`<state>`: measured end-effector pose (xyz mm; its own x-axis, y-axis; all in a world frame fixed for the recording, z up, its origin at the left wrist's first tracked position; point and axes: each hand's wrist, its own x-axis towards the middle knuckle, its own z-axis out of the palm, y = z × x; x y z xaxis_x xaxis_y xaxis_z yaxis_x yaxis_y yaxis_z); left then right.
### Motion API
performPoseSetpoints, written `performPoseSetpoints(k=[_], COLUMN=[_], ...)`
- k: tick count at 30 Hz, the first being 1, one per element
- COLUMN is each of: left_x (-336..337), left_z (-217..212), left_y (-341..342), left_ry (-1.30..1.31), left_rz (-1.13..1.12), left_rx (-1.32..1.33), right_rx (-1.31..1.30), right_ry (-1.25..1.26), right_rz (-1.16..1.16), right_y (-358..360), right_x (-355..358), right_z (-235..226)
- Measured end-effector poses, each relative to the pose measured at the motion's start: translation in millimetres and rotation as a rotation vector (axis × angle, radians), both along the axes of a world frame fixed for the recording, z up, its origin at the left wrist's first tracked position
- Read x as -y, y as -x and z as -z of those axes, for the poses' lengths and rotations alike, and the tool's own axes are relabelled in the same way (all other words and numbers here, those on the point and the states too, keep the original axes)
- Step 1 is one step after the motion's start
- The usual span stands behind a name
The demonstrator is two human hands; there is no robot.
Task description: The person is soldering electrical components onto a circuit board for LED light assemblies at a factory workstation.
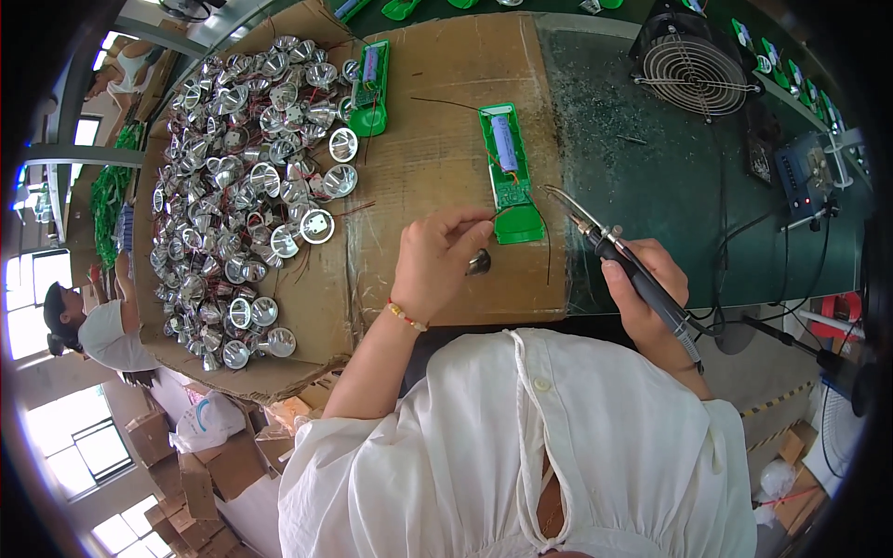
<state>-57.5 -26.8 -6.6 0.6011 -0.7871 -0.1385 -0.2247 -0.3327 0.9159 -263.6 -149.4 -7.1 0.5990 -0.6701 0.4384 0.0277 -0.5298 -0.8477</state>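
My left hand (pixel 439 256) is closed in a pinch beside a green flashlight housing (pixel 519 226), its fingertips on a thin wire that runs to the housing's circuit board (pixel 510 193). Under that hand a small shiny reflector cup (pixel 478 262) shows in part; whether the fingers also grip it is hidden. In the housing sits a purple cylindrical battery (pixel 503 141), with loose dark wires reaching out on both sides. My right hand (pixel 648 288) is wrapped round a black soldering iron (pixel 642 284). Its bent metal tip points up and left, just right of the board, apart from it.
A cardboard box (pixel 312 358) heaped with silver reflectors (pixel 223 172) stands at left. Another green housing (pixel 369 116) rests by its edge. At right are a fan with a round grille (pixel 698 76), a blue soldering station (pixel 807 177) and cables. Another person (pixel 107 325) is at far left.
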Motion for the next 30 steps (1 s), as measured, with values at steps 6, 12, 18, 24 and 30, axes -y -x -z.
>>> performPoseSetpoints(k=[6, 12, 18, 24, 30], left_x=[10, 14, 15, 14, 18], left_z=[1, 23, 27, 28, 25], left_y=[6, 15, 20, 21, 26], left_ry=[-0.144, 0.019, 0.1, 0.137, 0.129], left_rz=[-0.061, -0.087, -0.103, -0.119, -0.174], left_rx=[-0.047, 0.281, 0.297, 0.305, 0.233], right_rx=[-0.013, -0.007, -0.029, -0.046, -0.02], right_ry=[-0.16, -0.227, -0.256, -0.264, -0.261], right_rz=[-0.021, 0.023, 0.0, -0.012, -0.018], right_y=[-5, -6, -9, -9, -9], right_x=[-1, 2, 2, 2, 2], right_z=[5, 18, 16, 17, 18])
